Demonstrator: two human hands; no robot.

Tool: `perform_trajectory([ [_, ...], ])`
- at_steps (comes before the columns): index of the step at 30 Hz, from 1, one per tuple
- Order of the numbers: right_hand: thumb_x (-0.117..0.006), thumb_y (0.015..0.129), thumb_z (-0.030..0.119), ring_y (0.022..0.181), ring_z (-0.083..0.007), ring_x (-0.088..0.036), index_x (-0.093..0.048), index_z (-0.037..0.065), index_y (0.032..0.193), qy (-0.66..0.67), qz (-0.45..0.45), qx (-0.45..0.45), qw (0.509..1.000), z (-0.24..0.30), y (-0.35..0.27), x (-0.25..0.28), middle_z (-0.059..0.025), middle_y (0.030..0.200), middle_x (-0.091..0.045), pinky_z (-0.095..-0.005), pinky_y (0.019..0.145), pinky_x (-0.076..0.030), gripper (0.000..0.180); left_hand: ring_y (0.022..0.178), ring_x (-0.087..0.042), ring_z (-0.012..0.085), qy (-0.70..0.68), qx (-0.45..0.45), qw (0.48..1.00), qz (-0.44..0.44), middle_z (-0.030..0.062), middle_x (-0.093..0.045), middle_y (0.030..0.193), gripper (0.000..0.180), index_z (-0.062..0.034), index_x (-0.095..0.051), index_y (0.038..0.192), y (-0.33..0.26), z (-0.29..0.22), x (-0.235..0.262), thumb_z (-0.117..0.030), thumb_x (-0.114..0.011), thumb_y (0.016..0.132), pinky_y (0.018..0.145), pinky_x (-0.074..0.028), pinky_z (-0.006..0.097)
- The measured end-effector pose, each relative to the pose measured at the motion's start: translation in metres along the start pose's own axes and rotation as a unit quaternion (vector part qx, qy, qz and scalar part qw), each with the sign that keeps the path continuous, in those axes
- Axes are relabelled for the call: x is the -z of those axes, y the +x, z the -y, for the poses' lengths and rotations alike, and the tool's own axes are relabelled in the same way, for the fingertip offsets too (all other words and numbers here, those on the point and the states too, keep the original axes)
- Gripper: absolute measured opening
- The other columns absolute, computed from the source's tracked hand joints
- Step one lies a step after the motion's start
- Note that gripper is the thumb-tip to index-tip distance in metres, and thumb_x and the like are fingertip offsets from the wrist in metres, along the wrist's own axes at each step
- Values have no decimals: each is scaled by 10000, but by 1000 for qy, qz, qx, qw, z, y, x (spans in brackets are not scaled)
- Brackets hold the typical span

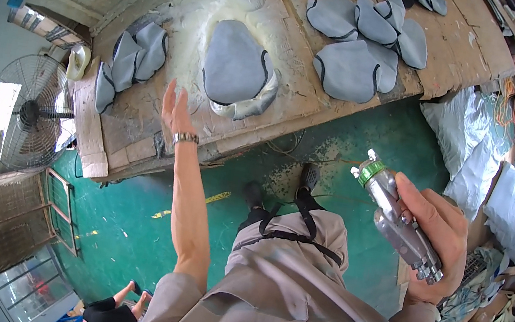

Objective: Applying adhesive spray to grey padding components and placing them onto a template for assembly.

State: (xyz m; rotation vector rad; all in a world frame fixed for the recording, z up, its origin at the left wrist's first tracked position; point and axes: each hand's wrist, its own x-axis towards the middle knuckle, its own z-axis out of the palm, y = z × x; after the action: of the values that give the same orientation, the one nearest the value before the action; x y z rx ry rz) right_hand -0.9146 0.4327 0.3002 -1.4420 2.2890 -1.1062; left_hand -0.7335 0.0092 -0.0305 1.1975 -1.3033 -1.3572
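My right hand [437, 237] grips a metal spray gun [391, 212] with a green collar, held out over the floor to the right. Its nozzle tips point up and left, away from my palm. My left hand [177, 110], a metal watch on its wrist, reaches over the table's near edge with fingers stretched and nothing in them. Just right of it lies a rounded grey fabric piece [236, 63] with dark edging, its lower right rim folded up and pale. Whitish residue surrounds that piece on the worn table [298, 117].
More grey pieces lie at the left [127, 59] and in a pile [348, 67] at the right of the table. A large fan [29, 115] stands at the left. White sacks [460, 136] line the right side. Another person [110, 316] is at the lower left.
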Motion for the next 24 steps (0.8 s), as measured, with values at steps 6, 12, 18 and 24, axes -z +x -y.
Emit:
perform_trajectory([
  [6,-759,754,66,666,-195,-647,-692,35,1365,-6,-33,-10,999,25,8,-28,-90,791,-657,-303,614,-514,616,1223,-658,201,-26,72,997,24,125,-708,1337,397,18,-682,1326,-78,86,112,-7,-730,933,1067,-499,341],
  [12,-788,732,113,621,-210,-640,-703,30,1348,-57,20,66,996,46,13,-25,-80,752,-644,-315,584,-499,627,1043,-702,158,186,216,958,3,85,-768,1165,304,-3,-757,1212,-188,212,245,-2,-733,909,959,-547,306],
  [18,-754,727,186,691,-213,-644,-757,1,1247,-75,-2,-48,996,85,13,-41,-110,841,-675,-311,653,-470,552,1004,-735,158,271,332,903,-33,93,-801,1068,291,-41,-797,1165,-242,238,298,-101,-756,883,940,-558,301],
  [24,-783,724,75,565,-186,-588,-726,9,1294,-33,101,105,989,65,6,-28,-43,716,-610,-336,520,-455,577,1063,-706,172,106,94,990,-11,98,-752,1207,259,11,-740,1199,-170,176,214,-27,-694,947,961,-543,314],
])
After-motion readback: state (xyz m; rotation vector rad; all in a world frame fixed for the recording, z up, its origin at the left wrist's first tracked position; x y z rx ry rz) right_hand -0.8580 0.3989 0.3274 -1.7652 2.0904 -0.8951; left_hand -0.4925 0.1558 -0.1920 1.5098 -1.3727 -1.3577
